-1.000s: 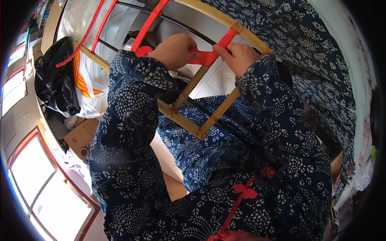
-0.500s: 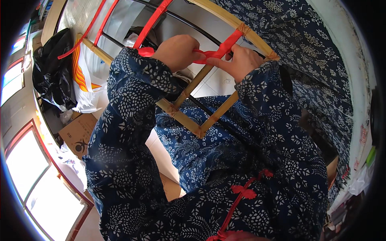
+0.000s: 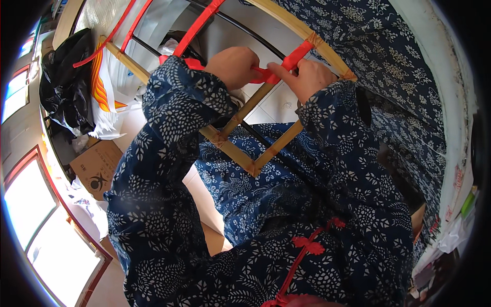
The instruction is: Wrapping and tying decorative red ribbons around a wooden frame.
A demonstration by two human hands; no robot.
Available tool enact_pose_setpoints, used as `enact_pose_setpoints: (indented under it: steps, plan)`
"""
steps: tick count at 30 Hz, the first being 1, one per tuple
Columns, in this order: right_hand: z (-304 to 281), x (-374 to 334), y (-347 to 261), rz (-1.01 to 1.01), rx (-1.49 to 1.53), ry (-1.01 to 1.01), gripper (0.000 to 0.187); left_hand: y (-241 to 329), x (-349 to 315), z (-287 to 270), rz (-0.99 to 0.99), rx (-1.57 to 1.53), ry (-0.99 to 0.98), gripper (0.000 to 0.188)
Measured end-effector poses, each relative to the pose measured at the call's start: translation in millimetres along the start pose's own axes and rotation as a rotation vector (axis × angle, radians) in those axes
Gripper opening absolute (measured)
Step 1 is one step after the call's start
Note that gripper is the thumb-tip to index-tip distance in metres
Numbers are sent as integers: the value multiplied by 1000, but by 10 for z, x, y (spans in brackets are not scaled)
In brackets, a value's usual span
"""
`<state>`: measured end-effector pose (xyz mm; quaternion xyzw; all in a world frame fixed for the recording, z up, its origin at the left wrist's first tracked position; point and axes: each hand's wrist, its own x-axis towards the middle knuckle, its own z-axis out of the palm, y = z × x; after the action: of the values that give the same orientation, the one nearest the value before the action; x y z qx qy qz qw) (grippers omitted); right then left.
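Note:
A frame of bamboo strips (image 3: 236,152) with tied joints stands before me, one corner pointing toward my lap. Red ribbon (image 3: 298,55) is wrapped around the upper part of one cross strip, while the lower part of that strip is bare. My left hand (image 3: 232,67) is closed on the ribbon's loose length, left of the strip. At the lower end of the wrapping, my right hand (image 3: 307,78) pinches ribbon and strip, thumb pointing left. Other crossbars farther up are fully covered in red. A black rod (image 3: 250,34) passes through the frame.
Blue-and-white patterned cloth (image 3: 394,66) hangs at the right beside a pale edge. On the left are a black plastic bag (image 3: 69,84), a white sack with orange stripes (image 3: 105,94) and a cardboard box (image 3: 96,166). Bright windows (image 3: 64,256) lie at lower left.
The ribbon has been drawn around the strip slightly lower. My left hand has shifted a little right, and my right thumb has lifted to press on the wrapping.

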<state>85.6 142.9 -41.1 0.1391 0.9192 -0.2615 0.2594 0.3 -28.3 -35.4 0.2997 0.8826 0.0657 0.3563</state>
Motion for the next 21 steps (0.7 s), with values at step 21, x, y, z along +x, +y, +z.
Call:
enact_pose_setpoints:
  steps: [21]
  plan:
    - [-13, 74, 81, 68, 65, -88, 60, -120, 187, 131, -82, -29, -89, 36]
